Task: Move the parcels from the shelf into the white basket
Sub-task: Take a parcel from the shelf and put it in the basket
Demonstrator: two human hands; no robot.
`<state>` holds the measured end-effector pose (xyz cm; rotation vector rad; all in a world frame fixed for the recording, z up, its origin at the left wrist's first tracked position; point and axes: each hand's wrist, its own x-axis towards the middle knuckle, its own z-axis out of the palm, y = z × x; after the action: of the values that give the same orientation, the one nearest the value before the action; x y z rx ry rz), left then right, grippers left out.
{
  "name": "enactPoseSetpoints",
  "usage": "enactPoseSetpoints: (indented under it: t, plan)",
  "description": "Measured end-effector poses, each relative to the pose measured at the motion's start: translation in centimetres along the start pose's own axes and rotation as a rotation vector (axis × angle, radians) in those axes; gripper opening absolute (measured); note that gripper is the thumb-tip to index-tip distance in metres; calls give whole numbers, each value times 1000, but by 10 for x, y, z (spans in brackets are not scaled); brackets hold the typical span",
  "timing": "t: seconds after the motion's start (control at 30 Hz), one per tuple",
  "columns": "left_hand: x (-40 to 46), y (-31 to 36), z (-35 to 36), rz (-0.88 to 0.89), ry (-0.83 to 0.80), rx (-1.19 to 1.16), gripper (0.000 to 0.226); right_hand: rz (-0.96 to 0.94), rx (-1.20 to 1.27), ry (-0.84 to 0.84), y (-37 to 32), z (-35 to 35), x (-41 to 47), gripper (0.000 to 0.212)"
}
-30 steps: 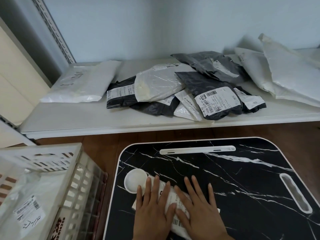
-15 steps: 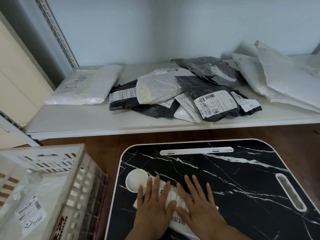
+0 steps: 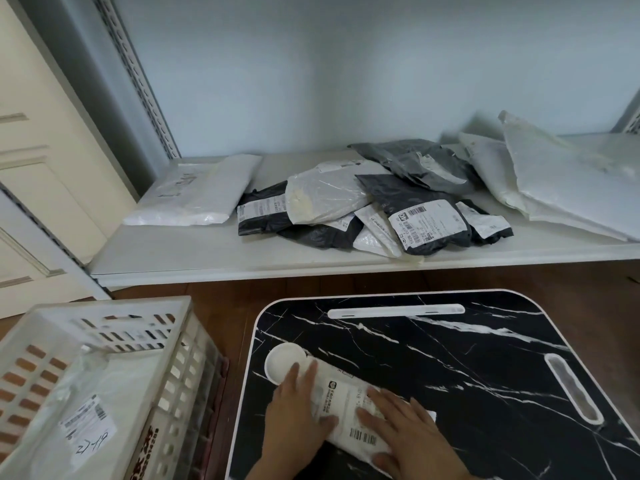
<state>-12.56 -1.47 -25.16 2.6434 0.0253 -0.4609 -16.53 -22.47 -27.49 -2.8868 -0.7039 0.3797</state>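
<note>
White basket (image 3: 173, 362): stands at lower left on the wooden floor, beside the black tray table; slotted walls, red print on the outer side
Parcel in basket (image 3: 88, 410): white bag lying flat inside the basket, label with barcode and handwriting facing up
Long white parcel (image 3: 197, 195): lies flat at the left end of the shelf, apart from the heap
Shelf (image 3: 194, 254): white board running across the view, below a pale blue wall; slotted upright rail at its left rear
Parcel heap (image 3: 374, 206): black, grey and translucent white bags overlapping at mid shelf; a black bag at the front shows a large white barcode label
Tray table (image 3: 467, 358): black marble-pattern top with white rim, a long white slot near the far edge, a second slot at the right, a round white recess at the left
Left hand (image 3: 294, 415): fingers straight, palm down on the left part of the small white parcel; fingertips reach the round recess; thumb lies on the parcel
Small white parcel (image 3: 341, 400): lies flat on the tray table between both hands, barcode label up
Right hand (image 3: 410, 436): fingers extended and spread, pressing flat on the right part of the same parcel; not curled round it
Large white parcels (image 3: 554, 181): two big pale bags stacked and tilted at the right end of the shelf
</note>
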Motion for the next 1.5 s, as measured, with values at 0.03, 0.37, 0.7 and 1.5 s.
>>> enactPoseSetpoints:
  t: [0.03,0.37,0.7,1.5]
  plan:
    - [2,1,-8,-70,52,-112,92,46,30,-12,-1,-13,2,95]
    - [-11,-5,-62,-169,-154,-749,13,351,712,-101,-10,-64,3,67]
    - [-33,3,-157,-43,23,-1338,14,236,1157,-118,-46,-158,23,24]
    - [-9,-286,-174,-635,504,-1764,28,-191,155,8,-288,-111,285,42]
